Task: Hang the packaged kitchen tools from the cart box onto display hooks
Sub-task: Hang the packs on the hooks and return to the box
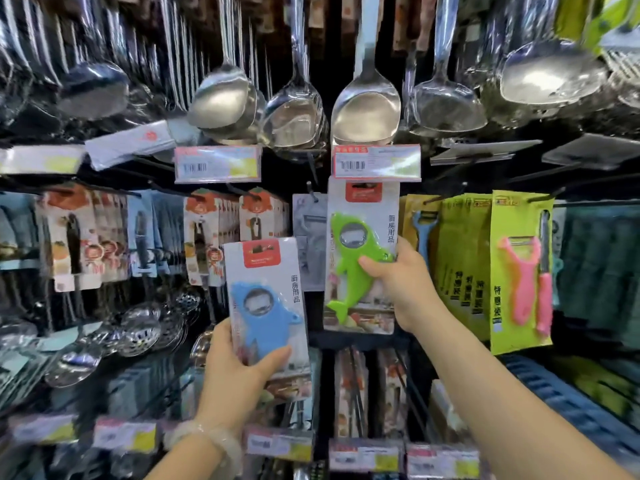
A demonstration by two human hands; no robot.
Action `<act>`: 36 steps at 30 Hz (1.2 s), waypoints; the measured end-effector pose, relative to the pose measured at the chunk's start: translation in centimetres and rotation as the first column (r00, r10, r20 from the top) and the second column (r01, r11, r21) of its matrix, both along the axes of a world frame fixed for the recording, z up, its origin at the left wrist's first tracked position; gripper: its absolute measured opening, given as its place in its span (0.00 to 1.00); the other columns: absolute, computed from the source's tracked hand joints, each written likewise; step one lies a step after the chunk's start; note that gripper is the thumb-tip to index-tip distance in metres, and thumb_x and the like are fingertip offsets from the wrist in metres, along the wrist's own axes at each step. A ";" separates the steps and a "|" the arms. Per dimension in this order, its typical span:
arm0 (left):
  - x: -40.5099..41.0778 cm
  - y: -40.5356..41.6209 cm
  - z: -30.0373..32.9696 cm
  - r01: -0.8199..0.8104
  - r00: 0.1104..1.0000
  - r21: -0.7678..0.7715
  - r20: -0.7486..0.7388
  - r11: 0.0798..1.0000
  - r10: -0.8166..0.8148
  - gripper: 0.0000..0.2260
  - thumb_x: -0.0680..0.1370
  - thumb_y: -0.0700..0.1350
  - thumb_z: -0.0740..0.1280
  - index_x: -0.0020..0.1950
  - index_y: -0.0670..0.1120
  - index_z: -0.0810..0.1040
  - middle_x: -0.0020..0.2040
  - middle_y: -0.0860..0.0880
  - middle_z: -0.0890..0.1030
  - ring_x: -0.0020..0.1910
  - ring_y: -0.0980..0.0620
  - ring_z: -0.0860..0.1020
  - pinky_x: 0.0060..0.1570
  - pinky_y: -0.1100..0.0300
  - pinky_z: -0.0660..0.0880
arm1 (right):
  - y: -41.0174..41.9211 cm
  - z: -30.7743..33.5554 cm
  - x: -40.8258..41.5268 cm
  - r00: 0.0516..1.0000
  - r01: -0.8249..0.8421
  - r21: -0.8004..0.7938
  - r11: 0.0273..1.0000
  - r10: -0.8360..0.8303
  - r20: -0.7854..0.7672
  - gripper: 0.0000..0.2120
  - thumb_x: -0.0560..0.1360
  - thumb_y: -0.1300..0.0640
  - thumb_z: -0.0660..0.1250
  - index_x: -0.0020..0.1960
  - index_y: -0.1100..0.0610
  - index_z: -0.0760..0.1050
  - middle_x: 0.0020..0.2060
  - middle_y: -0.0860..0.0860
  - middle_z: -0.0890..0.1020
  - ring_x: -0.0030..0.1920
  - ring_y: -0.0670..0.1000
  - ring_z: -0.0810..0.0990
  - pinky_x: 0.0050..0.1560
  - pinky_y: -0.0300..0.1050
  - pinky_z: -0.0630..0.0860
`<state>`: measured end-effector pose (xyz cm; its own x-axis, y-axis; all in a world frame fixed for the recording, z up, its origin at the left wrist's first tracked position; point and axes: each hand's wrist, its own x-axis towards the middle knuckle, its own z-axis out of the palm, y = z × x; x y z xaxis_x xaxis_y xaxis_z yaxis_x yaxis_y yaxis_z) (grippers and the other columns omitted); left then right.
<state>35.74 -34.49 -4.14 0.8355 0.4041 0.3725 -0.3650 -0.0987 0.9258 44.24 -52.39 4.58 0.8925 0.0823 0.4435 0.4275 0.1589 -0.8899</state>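
My left hand [239,372] grips the bottom of a clear packet holding a blue whale-shaped bottle opener [263,317], held upright in front of the display. My right hand [398,282] holds a matching packet with a green whale-shaped opener [353,268] by its right edge. That packet's red header [363,191] sits just under a price tag [376,161] at a hook. I cannot tell whether the hook passes through it. Behind it hangs a grey packet on a black hook [311,192].
Steel ladles and turners [367,112] hang along the top row. Orange-carded peelers [204,233] hang left, yellow-green peeler packs [519,271] right. Skimmers [149,327] hang lower left. A blue crate [568,403] sits lower right. Price tags [277,445] line the bottom rail.
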 end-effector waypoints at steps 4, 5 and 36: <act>-0.1 0.0 -0.2 0.026 1.000 0.001 0.003 1.000 -0.026 0.22 0.67 0.35 0.75 0.49 0.55 0.70 0.51 0.53 0.79 0.49 0.54 0.79 0.46 0.57 0.76 | -0.3 -0.1 -0.2 0.999 -0.049 0.063 0.997 0.048 0.012 0.22 0.73 0.70 0.65 0.63 0.53 0.68 0.56 0.54 0.81 0.52 0.55 0.82 0.53 0.55 0.80; -0.2 0.0 -0.2 0.032 0.999 0.001 0.002 1.000 -0.032 0.22 0.67 0.35 0.75 0.48 0.56 0.69 0.50 0.53 0.79 0.49 0.55 0.79 0.46 0.58 0.76 | -0.5 -0.1 -0.3 0.998 -0.061 0.090 0.994 0.059 0.025 0.26 0.73 0.71 0.65 0.66 0.52 0.66 0.55 0.53 0.81 0.52 0.54 0.82 0.50 0.51 0.81; 0.5 -0.5 -0.9 -0.041 0.999 -0.051 0.014 0.998 0.042 0.24 0.66 0.34 0.75 0.51 0.56 0.69 0.53 0.50 0.80 0.50 0.50 0.79 0.40 0.59 0.76 | -2.1 1.0 -2.9 0.969 0.204 -0.231 0.951 -0.162 0.187 0.31 0.75 0.61 0.66 0.74 0.49 0.59 0.51 0.31 0.71 0.53 0.68 0.78 0.53 0.66 0.75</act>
<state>36.19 -34.98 -5.07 0.8122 0.4568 0.3628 -0.3751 -0.0675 0.9245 41.34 -54.45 5.59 0.8193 0.0497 0.5713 0.5715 -0.1517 -0.8064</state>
